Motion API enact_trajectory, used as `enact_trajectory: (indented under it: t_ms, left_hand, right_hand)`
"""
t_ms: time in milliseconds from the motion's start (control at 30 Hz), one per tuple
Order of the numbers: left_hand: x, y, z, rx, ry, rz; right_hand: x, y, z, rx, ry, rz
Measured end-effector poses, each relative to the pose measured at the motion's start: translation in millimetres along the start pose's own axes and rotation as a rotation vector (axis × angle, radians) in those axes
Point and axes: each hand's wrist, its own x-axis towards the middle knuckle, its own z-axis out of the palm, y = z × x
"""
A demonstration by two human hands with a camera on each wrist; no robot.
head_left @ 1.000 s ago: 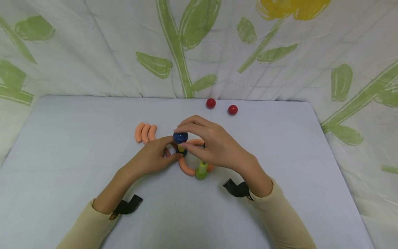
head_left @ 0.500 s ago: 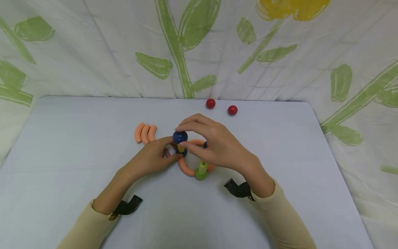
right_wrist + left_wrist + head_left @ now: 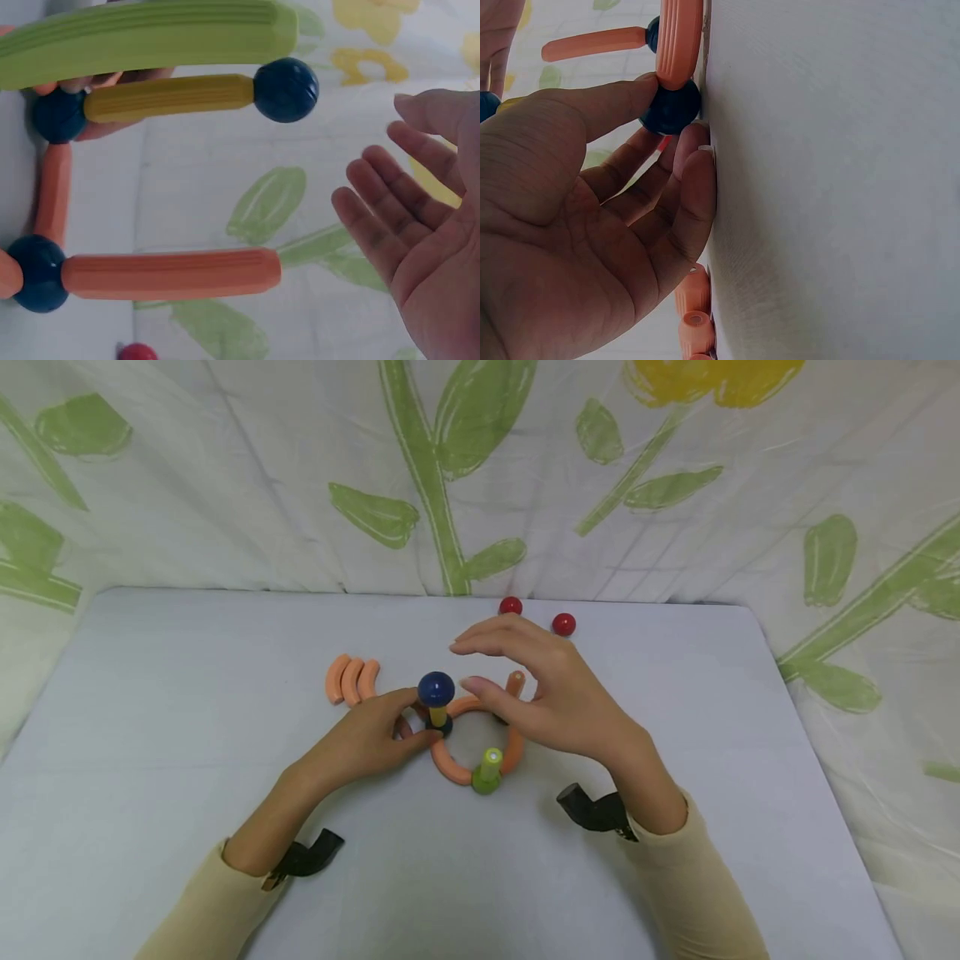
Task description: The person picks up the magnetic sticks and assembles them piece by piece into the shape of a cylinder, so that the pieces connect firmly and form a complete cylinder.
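Note:
With thumb and fingers, my left hand (image 3: 367,735) holds the dark blue ball (image 3: 673,109) at the foot of a yellow rod (image 3: 172,97). The rod stands upright and bears a blue ball (image 3: 436,689) on its top. That lower ball is part of a ring of curved orange rods (image 3: 452,768) joined by balls. A light green rod (image 3: 491,763) rises from a green ball (image 3: 485,783) at the ring's near side, and an orange rod (image 3: 172,274) stands at its far right. Right of the top ball, my right hand (image 3: 555,693) is spread, touching nothing.
Several loose curved orange rods (image 3: 351,681) lie side by side to the left of the left hand. Two red balls (image 3: 563,624) sit near the table's far edge, behind the right hand. A cloth (image 3: 285,527) with painted leaves hangs beyond the table (image 3: 187,693).
My right hand has let go of the top blue ball and moved right, leaving the ball on the yellow rod. The left hand has stayed in place.

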Motion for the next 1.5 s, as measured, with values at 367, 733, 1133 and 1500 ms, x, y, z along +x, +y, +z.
enact_trajectory:
  t_ms: [367,733,1133,1500]
  left_hand:
    - [-1.2,3.0,-2.2,0.007,-0.009,-0.049]
    - [-1.5,3.3,-1.0,-0.006,-0.013,-0.047]
    - [-2.2,4.5,-3.3,-0.004,-0.019,-0.050]
    - [-1.6,3.3,-1.6,-0.005,-0.014,-0.036]
  right_hand:
    - [4.4,13.3,-21.0,0.012,0.103,-0.010]
    - [20.0,61.6,-28.1,-0.038,0.077,0.140]
    - [22.3,118.7,-13.2,-0.157,0.028,0.308]
    - [15.9,145.1,-4.6,-0.278,-0.095,0.414]
